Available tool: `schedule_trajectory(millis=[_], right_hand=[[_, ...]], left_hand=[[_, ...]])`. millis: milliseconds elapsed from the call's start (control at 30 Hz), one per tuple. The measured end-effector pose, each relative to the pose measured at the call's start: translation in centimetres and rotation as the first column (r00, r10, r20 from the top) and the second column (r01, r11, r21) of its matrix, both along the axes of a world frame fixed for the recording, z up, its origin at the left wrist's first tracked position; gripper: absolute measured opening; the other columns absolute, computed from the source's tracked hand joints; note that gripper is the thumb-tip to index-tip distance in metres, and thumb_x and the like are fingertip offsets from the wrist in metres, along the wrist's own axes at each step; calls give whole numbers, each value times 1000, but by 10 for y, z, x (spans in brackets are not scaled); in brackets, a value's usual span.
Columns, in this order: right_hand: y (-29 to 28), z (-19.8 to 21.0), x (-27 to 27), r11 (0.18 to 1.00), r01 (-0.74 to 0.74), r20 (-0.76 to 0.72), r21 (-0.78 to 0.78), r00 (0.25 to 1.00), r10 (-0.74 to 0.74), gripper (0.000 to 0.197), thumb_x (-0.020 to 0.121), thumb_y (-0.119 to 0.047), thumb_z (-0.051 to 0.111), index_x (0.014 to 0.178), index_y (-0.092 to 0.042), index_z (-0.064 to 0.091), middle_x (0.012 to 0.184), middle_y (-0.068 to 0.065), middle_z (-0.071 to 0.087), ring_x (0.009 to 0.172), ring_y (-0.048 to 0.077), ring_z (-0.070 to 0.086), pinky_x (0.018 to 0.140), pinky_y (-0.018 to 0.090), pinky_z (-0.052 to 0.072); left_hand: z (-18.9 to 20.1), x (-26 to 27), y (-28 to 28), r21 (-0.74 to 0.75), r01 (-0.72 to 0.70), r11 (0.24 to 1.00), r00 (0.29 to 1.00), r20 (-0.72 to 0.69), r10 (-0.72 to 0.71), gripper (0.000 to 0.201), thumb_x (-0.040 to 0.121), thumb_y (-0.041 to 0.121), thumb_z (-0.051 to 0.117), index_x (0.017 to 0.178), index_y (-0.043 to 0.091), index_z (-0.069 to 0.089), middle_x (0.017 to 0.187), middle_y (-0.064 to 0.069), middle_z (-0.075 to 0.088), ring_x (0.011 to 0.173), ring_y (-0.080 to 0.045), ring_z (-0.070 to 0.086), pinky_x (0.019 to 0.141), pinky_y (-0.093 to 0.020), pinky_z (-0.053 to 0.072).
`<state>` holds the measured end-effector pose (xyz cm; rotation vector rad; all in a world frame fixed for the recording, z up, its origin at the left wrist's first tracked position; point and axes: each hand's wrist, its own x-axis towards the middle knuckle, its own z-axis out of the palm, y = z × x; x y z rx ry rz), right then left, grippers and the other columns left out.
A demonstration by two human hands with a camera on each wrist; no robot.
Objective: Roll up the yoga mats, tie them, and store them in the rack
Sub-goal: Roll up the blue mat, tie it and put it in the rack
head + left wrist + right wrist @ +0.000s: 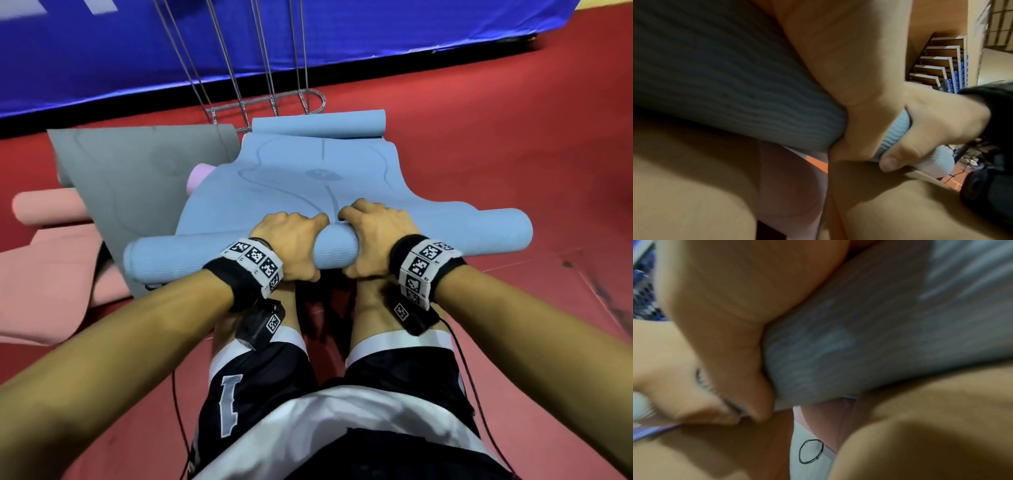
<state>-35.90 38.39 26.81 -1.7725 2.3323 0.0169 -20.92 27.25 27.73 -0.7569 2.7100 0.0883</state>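
Note:
A light blue yoga mat [308, 185] lies on the red floor, its near part wound into a thick roll [445, 233] across my knees. My left hand [291, 240] and right hand [371, 236] grip the roll side by side at its middle, fingers curled over the top and thumbs underneath. The mat's far end [318, 125] curls up by the wire rack [267, 102]. The left wrist view shows the ribbed roll [735, 81] in my left palm, with the right hand [931, 129] beyond it. A black elastic loop [810, 451] lies below the roll [879, 337] in the right wrist view.
A grey mat [137, 178] lies spread to the left, overlapping the blue one. Pink mats [44, 212] sit further left, and a lilac roll end [198, 178] pokes out between the grey and blue mats. A blue padded barrier [137, 51] stands behind the rack.

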Motion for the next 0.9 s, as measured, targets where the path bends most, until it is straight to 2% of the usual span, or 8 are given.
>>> schedule_trajectory(millis=[100, 167, 433, 567, 633, 700, 800, 900], right_hand=[[12, -6, 2, 992, -75, -228, -103, 973, 49, 97, 55, -48, 84, 141, -24, 44, 124, 4, 59, 110, 32, 59, 104, 57, 37], [14, 1, -3, 988, -53, -292, -148, 956, 7, 106, 55, -37, 86, 146, -26, 33, 127, 5, 58, 114, 32, 57, 106, 64, 32], [-17, 102, -19, 961, -86, -358, -264, 934, -15, 75, 57, -33, 77, 126, -25, 49, 112, 2, 63, 105, 32, 61, 99, 49, 39], [22, 95, -9, 986, -136, -302, -95, 948, 102, 67, 58, -38, 73, 119, -27, 48, 103, -1, 63, 98, 31, 64, 77, 39, 39], [42, 73, -2, 994, -112, -231, -5, 967, 107, 68, 60, -41, 74, 120, -28, 46, 105, -1, 64, 99, 31, 64, 75, 37, 39], [51, 53, 4, 995, -73, -132, 66, 988, 82, 63, 62, -39, 74, 117, -26, 46, 104, -1, 64, 99, 31, 64, 78, 37, 45], [55, 35, 7, 995, -43, -76, 95, 996, 50, 55, 65, -35, 71, 113, -25, 46, 98, -1, 64, 94, 29, 64, 77, 35, 47], [54, 28, 6, 992, -18, -37, 124, 999, 23, 51, 65, -31, 70, 108, -27, 44, 87, -5, 61, 86, 26, 64, 70, 32, 39]], left_hand=[[16, 2, -4, -1, -37, 999, 999, -37, 37, 69, 55, 58, 73, 112, 31, 45, 82, 3, 62, 73, -28, 57, 69, -36, 50], [35, -2, -6, -55, -35, 998, 998, -51, 32, 70, 54, 59, 75, 112, 31, 47, 87, -1, 66, 81, -32, 64, 70, -36, 49], [135, 1, -11, -159, -108, 981, 983, -162, 82, 74, 56, 62, 80, 118, 35, 53, 87, 0, 56, 77, -28, 47, 67, -35, 41], [110, 6, 17, 20, -95, 995, 995, -32, 95, 67, 53, 58, 85, 110, 39, 57, 94, 3, 64, 80, -25, 59, 66, -31, 44], [88, 1, 28, 8, -88, 996, 995, 47, 88, 53, 49, 55, 87, 87, 36, 56, 81, 12, 63, 61, -13, 52, 57, -27, 44], [68, -5, 32, 56, -47, 997, 992, 123, 40, 48, 51, 53, 89, 76, 35, 52, 70, 16, 54, 56, -7, 47, 54, -23, 42], [55, -4, 25, 198, 45, 979, 985, 153, -76, 49, 55, 55, 88, 86, 38, 56, 76, 16, 60, 64, -7, 55, 57, -23, 44], [47, -2, 16, 308, 56, 950, 992, 88, -87, 48, 53, 51, 89, 87, 36, 58, 79, 15, 66, 75, -8, 63, 69, -29, 55]])
